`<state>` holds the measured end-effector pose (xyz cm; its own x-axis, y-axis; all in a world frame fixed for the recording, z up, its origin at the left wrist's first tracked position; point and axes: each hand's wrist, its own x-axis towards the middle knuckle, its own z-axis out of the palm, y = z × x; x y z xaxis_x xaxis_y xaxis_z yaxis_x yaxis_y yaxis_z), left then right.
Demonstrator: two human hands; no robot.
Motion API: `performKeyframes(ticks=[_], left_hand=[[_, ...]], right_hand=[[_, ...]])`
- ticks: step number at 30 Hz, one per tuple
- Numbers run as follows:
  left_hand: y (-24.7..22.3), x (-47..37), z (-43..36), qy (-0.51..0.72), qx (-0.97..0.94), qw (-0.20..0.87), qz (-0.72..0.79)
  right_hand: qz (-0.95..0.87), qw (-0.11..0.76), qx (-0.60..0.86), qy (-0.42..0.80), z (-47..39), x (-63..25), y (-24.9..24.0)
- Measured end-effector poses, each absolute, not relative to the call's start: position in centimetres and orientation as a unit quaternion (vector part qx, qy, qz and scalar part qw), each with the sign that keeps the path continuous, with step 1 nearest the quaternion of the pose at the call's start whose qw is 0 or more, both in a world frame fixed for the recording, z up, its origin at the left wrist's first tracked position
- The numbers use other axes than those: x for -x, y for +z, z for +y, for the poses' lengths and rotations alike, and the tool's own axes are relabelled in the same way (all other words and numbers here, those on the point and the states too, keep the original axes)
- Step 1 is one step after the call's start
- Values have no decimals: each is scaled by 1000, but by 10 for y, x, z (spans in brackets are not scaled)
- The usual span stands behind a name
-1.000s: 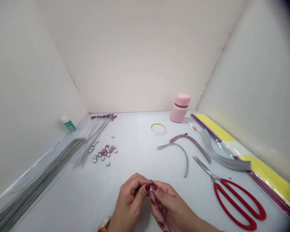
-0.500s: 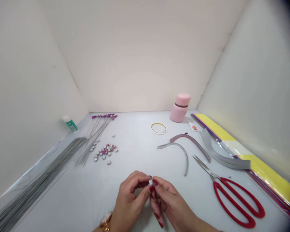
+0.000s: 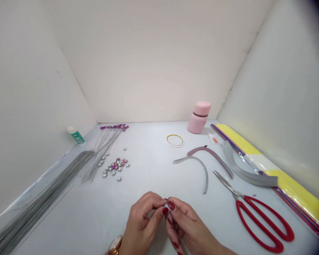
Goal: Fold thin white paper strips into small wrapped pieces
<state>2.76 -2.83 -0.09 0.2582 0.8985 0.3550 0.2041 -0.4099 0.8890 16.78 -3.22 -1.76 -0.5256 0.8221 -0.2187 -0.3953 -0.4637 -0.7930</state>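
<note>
Near the front edge, my left hand [image 3: 146, 216] and my right hand [image 3: 184, 221] meet at the fingertips. Both pinch one small silvery-white piece [image 3: 167, 205], mostly covered by the thumbs and fingers, so its shape is hard to make out. To the left lies a cluster of small folded stars [image 3: 119, 163] in silver, pink and purple. Right of my hands are a curved silver strip [image 3: 206, 177], a curved pink strip [image 3: 215, 156] and red-handled scissors [image 3: 238, 194] lying with their blades nearly together.
Grey wires [image 3: 48, 191] run along the left side, and purple-tipped stems [image 3: 114, 126] lie behind. A glue bottle [image 3: 76, 135] leans at the left wall. Farther back are a tape ring [image 3: 175, 140] and pink flask [image 3: 198, 120]. Grey strips [image 3: 244, 175] and packaged coloured sheets [image 3: 289, 187] lie right.
My fingertips have closed further over the small piece, which shows less now. Both hands sit slightly lower in the view.
</note>
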Motion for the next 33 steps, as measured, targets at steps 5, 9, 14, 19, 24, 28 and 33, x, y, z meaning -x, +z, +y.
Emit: performKeyframes(ticks=[5, 9, 14, 19, 24, 28, 33], left_hand=[[1, -27, -31, 470, -722, 340, 377], [-1, -29, -30, 457, -708, 376, 386], [-1, -30, -29, 428, -672, 437, 417], [2, -25, -24, 338, -793, 297, 411], [-5, -19, -18, 256, -885, 125, 369], [-7, -19, -19, 265, -889, 99, 358], [-6, -20, -21, 295, -885, 90, 349]], right_hand=[[-348, 383, 307, 799, -35, -165, -18], [-364, 385, 318, 786, -34, -167, -17], [-357, 385, 318, 789, -31, -169, -14], [-373, 356, 337, 788, -31, -173, -14], [-416, 332, 377, 758, -31, -175, -12], [-413, 330, 370, 764, -34, -172, -9], [-408, 339, 363, 766, -36, -170, -10]])
